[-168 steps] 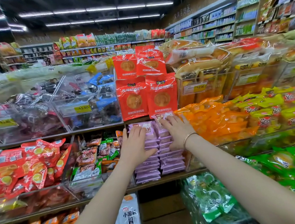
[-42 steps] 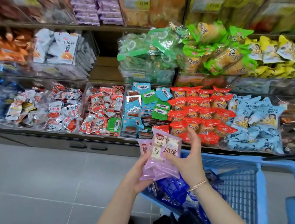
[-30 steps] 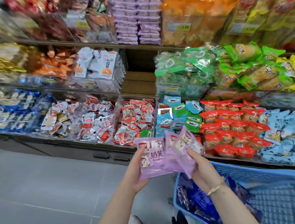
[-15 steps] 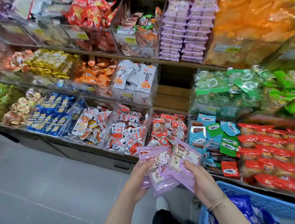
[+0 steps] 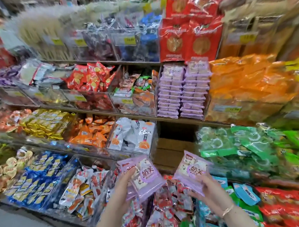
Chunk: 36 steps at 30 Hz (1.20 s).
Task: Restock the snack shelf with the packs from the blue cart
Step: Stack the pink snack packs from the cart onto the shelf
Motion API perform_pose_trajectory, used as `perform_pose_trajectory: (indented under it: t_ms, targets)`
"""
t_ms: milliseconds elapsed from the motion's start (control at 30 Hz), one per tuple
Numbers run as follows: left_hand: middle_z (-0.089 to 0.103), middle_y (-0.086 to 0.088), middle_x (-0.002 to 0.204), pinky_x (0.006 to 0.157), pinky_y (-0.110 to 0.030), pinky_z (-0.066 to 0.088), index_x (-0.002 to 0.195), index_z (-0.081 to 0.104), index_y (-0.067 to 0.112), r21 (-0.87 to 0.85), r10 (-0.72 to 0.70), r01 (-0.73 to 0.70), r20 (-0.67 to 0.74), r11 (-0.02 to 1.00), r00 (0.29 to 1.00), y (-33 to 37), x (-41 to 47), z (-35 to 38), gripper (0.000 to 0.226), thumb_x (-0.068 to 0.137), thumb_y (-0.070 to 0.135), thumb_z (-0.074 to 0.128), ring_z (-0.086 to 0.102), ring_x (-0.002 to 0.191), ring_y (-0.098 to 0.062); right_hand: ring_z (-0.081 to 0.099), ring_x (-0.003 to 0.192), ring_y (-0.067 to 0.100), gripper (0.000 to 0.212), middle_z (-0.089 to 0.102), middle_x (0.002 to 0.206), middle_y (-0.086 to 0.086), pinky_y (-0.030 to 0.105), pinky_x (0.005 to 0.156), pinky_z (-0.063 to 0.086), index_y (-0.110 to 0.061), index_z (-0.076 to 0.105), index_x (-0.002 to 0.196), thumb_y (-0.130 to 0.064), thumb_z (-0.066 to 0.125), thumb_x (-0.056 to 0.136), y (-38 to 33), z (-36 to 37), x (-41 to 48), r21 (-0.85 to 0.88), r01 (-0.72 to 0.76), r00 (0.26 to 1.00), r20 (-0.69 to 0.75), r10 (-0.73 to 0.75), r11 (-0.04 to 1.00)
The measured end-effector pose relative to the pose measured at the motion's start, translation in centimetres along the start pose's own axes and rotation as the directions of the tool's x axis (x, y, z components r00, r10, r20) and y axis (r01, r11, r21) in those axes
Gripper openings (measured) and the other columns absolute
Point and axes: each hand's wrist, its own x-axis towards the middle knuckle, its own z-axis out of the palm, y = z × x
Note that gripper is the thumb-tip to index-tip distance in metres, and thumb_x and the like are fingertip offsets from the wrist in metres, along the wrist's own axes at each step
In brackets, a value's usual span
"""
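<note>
- Down low and left of centre, my left hand [image 5: 121, 185] pinches a small fan of purple packs [image 5: 145, 177]. The thumb lies across the printed face and the other fingers curl behind. I count at least two, held well short of the shelf.
- Higher up, between the hands, the matching purple stacks [image 5: 183, 90] stand in two tidy columns on the middle shelf [image 5: 182, 120]. I take that as the slot to fill.
- Just right of centre, my right hand [image 5: 210, 186] pinches another purple pack [image 5: 190, 170] by its lower edge, thumb on top and fingers underneath. I cannot tell whether a second pack hides behind it.
- For a clean placement, I would feed one hand at a time. Each pack should go down flat and label-up on a column top, with its edges squared to the pack below. The film looks slick, so a crooked layer would likely slide.
- Further right, the orange bags [image 5: 241, 81] bulge just beside the right-hand column. I would come in from the front so my wrist does not drag them.
- As for the blue cart, it is out of view.
</note>
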Motion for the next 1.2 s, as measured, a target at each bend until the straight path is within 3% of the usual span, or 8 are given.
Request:
perform_pose_trajectory:
  t_ms: [133, 267, 500, 567, 767, 933, 1100, 1200]
  targets:
    - [0.074, -0.015, 0.092, 0.059, -0.035, 0.053, 0.116, 0.062, 0.009, -0.006, 0.069, -0.069, 0.032, 0.998, 0.997, 3.2, 3.1, 1.7, 0.039, 0.083, 0.031, 0.06, 0.069, 0.074, -0.03, 0.066, 0.083, 0.02, 0.027, 0.068, 0.098, 0.004, 0.033, 0.067, 0.056, -0.014, 0.055, 0.111, 0.001, 0.052, 0.09, -3.6, 0.9, 2.0, -0.271, 0.191, 0.981, 0.068, -0.179, 0.943]
    - [0.074, -0.014, 0.096, 0.054, -0.033, 0.057, 0.11, 0.064, 0.014, -0.022, 0.125, -0.124, 0.106, 0.992, 0.986, 6.6, 5.3, 3.7, 0.03, 0.085, 0.03, 0.059, 0.072, 0.076, -0.029, 0.064, 0.103, 0.022, 0.044, 0.069, 0.11, 0.007, 0.04, 0.092, 0.049, -0.016, 0.061, 0.11, -0.024, 0.066, 0.067, -8.2, 2.3, 2.6, -0.526, 0.312, 0.944, 0.08, -0.319, 0.791]
    - [0.075, -0.01, 0.087, 0.064, -0.036, 0.051, 0.109, 0.065, 0.012, 0.028, 0.203, -0.208, 0.131, 0.978, 0.97, 14.1, 9.6, 6.1, 0.026, 0.092, 0.029, 0.055, 0.068, 0.076, -0.028, 0.068, 0.072, 0.003, 0.042, 0.069, 0.097, 0.001, 0.018, 0.051, 0.049, -0.022, 0.044, 0.113, -0.008, 0.068, 0.082, -15.8, 5.3, 4.2, -0.551, 0.48, 0.821, 0.01, -0.57, 0.682]
    - [0.074, -0.012, 0.089, 0.056, -0.031, 0.053, 0.107, 0.065, 0.013, 0.043, 0.224, -0.232, 0.145, 0.972, 0.964, 16.7, 10.8, 6.8, 0.025, 0.092, 0.03, 0.056, 0.069, 0.074, -0.028, 0.066, 0.066, 0.003, 0.033, 0.069, 0.097, 0.0, 0.019, 0.048, 0.048, -0.019, 0.046, 0.107, -0.011, 0.067, 0.084, -17.7, 6.7, 4.3, -0.558, 0.514, 0.783, -0.004, -0.621, 0.651]
    - [0.072, -0.012, 0.098, 0.082, -0.039, 0.05, 0.111, 0.065, 0.014, 0.09, 0.287, -0.301, 0.138, 0.95, 0.948, 22.6, 15.0, 7.8, 0.033, 0.089, 0.038, 0.06, 0.065, 0.093, -0.029, 0.064, 0.066, -0.002, 0.019, 0.06, 0.089, -0.008, 0.013, 0.051, 0.05, -0.018, 0.051, 0.101, -0.012, 0.064, 0.087, -22.7, 10.9, 5.6, -0.576, 0.601, 0.662, -0.028, -0.749, 0.554]
    - [0.065, -0.015, 0.117, 0.086, -0.044, 0.046, 0.119, 0.061, 0.009, 0.093, 0.246, -0.258, 0.121, 0.962, 0.962, 24.1, 18.1, 7.5, 0.045, 0.09, 0.043, 0.057, 0.062, 0.102, -0.033, 0.058, 0.078, 0.006, 0.026, 0.056, 0.097, -0.003, 0.012, 0.056, 0.048, -0.012, 0.05, 0.112, -0.017, 0.061, 0.089, -26.5, 14.2, 8.9, -0.679, 0.556, 0.624, -0.041, -0.781, 0.48]
    - [0.068, -0.02, 0.113, 0.097, -0.051, 0.043, 0.119, 0.063, 0.006, 0.123, 0.19, -0.21, 0.16, 0.97, 0.969, 24.7, 19.7, 7.0, 0.05, 0.089, 0.045, 0.056, 0.059, 0.112, -0.041, 0.057, 0.092, 0.025, 0.034, 0.057, 0.111, 0.013, 0.036, 0.08, 0.047, -0.007, 0.044, 0.119, -0.019, 0.056, 0.09, -29.6, 17.7, 12.9, -0.821, 0.402, 0.594, -0.102, -0.798, 0.405]
    - [0.067, -0.019, 0.115, 0.106, -0.054, 0.039, 0.12, 0.062, 0.006, 0.1, 0.188, -0.205, 0.158, 0.974, 0.969, 24.6, 20.0, 7.0, 0.051, 0.088, 0.046, 0.057, 0.058, 0.114, -0.04, 0.051, 0.092, 0.025, 0.031, 0.049, 0.12, 0.015, 0.04, 0.086, 0.046, -0.008, 0.042, 0.12, -0.014, 0.052, 0.092, -29.6, 19.1, 14.6, -0.942, 0.23, 0.546, -0.083, -0.834, 0.245]
